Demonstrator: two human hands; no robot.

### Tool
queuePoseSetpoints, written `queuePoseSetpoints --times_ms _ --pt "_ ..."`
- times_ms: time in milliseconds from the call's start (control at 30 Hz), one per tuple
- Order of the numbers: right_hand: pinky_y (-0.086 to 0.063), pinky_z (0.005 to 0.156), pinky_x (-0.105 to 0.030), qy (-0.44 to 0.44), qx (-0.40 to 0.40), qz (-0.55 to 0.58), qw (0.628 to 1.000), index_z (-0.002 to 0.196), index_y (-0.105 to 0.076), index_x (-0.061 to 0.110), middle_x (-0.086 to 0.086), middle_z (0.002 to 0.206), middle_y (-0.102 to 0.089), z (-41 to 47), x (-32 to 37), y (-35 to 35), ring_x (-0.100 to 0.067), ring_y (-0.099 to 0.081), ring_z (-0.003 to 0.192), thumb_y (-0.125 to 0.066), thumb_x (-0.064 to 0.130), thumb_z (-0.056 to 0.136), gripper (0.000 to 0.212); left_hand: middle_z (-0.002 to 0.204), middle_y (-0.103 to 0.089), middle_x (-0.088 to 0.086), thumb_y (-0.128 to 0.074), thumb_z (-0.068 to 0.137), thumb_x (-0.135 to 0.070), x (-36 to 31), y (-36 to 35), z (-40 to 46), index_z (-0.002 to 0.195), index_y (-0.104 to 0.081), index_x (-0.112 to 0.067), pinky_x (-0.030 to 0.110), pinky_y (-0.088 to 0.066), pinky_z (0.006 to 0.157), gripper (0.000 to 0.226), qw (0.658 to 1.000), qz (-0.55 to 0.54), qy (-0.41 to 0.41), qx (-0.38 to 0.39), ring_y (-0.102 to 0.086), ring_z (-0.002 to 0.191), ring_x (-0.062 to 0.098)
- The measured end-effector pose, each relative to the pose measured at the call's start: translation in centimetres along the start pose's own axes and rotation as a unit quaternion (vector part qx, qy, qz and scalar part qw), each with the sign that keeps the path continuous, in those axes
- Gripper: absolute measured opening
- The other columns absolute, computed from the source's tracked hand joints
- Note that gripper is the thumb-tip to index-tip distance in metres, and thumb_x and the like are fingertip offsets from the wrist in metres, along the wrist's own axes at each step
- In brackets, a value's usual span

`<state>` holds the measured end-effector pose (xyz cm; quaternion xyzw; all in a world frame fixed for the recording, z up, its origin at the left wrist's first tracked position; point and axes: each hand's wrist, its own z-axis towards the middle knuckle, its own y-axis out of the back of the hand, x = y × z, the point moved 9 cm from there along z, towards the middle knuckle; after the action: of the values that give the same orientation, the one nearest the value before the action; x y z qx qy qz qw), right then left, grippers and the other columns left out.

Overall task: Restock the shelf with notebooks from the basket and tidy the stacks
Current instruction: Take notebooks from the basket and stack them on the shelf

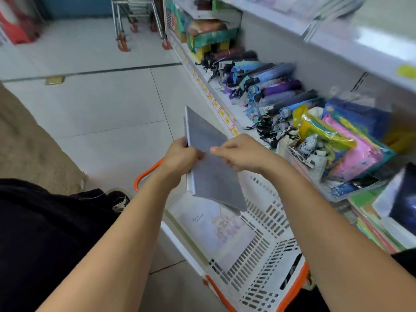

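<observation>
I hold a small stack of grey notebooks (211,163) in the air above the white basket (267,221), which has orange handles. My left hand (181,156) grips the stack's left edge. My right hand (240,154) pinches the top cover from the right. Inside the basket lies a pale notebook (220,230) with a pastel drawing. At the far right, the shelf holds stacks of notebooks (396,212), one with a dark cover on top of coloured ones.
The shelf (202,75) runs along the right with folded umbrellas (270,84) and bright plastic pouches (344,145). Yellow price tags line its front edge. A metal trolley (137,21) stands far back on the tiled floor. A tan sack sits at the left.
</observation>
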<state>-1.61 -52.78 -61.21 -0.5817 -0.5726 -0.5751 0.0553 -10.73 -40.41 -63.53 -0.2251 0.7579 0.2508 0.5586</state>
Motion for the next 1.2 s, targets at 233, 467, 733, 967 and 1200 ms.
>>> queuePoseSetpoints --times_ms 233,467,733,967,1200 --pt "-0.056 0.089 -0.045 0.034 -0.074 0.263 0.961 0.151 -0.018 0.046 0.011 0.136 -0.058 -4.4 1.1 10.6 -0.019 -0.065 0.113 -0.081 0.047 0.071 0.102 0.113 -0.072 0.006 -0.058 0.089 0.009 -14.8 -2.7 -4.6 0.146 -0.018 -0.055 0.042 -0.060 0.069 0.094 0.959 -0.169 -0.177 0.143 -0.072 0.092 0.029" --pt "-0.060 0.081 -0.043 0.219 -0.210 0.444 0.843 0.141 -0.043 0.046 0.003 0.125 -0.069 -14.2 3.5 25.0 -0.026 -0.070 0.107 -0.072 0.018 0.079 0.073 0.124 -0.067 -0.007 -0.056 0.093 0.000 -30.3 -10.7 -3.7 0.147 -0.031 -0.046 0.049 -0.060 0.075 0.075 0.904 -0.239 -0.266 0.236 -0.069 0.101 0.034" --pt "-0.049 0.105 -0.044 0.164 -0.588 0.365 0.703 0.119 -0.063 0.037 0.006 0.134 -0.061 -24.1 -5.1 37.7 -0.017 -0.062 0.116 -0.069 0.010 0.089 0.041 0.112 -0.072 -0.001 -0.072 0.086 -0.024 -35.8 -29.4 -4.3 0.132 -0.055 -0.028 0.035 -0.056 0.084 0.049 0.903 -0.097 -0.254 0.332 -0.071 0.097 0.019" --pt "-0.046 0.107 -0.043 0.113 -0.659 0.329 0.666 0.139 -0.054 0.023 0.003 0.136 -0.060 -28.7 -9.0 39.7 -0.018 -0.061 0.119 -0.067 0.007 0.091 0.052 0.110 -0.073 -0.003 -0.090 0.057 -0.034 -34.1 -34.9 -5.6 0.112 -0.072 -0.021 0.034 -0.056 0.086 0.060 0.884 -0.134 -0.304 0.329 -0.071 0.100 0.016" --pt "-0.053 0.095 -0.033 0.083 -0.585 0.299 0.750 0.084 -0.061 0.025 0.018 0.090 -0.067 -27.1 -8.8 41.1 -0.007 -0.067 0.092 -0.081 0.020 0.080 0.021 0.101 -0.075 -0.003 -0.088 0.051 -0.057 -34.8 -39.4 -3.1 0.098 -0.075 -0.021 0.026 -0.052 0.073 0.060 0.920 -0.082 -0.301 0.239 -0.069 0.087 0.007"
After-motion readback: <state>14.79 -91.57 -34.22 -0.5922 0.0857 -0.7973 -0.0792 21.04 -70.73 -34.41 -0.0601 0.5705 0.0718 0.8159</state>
